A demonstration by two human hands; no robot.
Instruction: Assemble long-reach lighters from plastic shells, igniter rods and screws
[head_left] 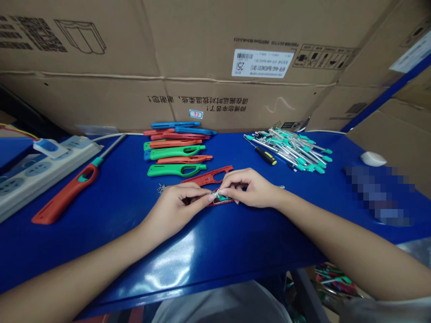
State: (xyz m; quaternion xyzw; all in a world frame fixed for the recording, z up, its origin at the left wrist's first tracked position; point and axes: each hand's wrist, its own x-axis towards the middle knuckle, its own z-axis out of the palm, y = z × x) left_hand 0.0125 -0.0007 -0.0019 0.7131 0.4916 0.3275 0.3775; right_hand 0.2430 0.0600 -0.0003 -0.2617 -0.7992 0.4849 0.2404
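Observation:
Both hands meet over a red lighter half-shell (220, 202) on the blue table. My left hand (177, 204) is closed in a pinch at the small pale inner part of the lighter (215, 194). From the other side, the fingertips of my right hand (254, 187) pinch the same part, beside a bit of green plastic. The fingers hide most of this part and much of the shell. Just behind them lies another red half-shell (207, 177) with a trigger loop opening. A few small metal screws (161, 188) lie beyond my left hand.
Stacked lighter shells (178, 152) in blue, red, orange and green lie at the back. To the right are a pile of metal lighter rods (292, 150) and a screwdriver (266, 155). A whole red lighter (67, 195) and a power strip (43, 166) lie left. Cardboard (202, 63) walls the back.

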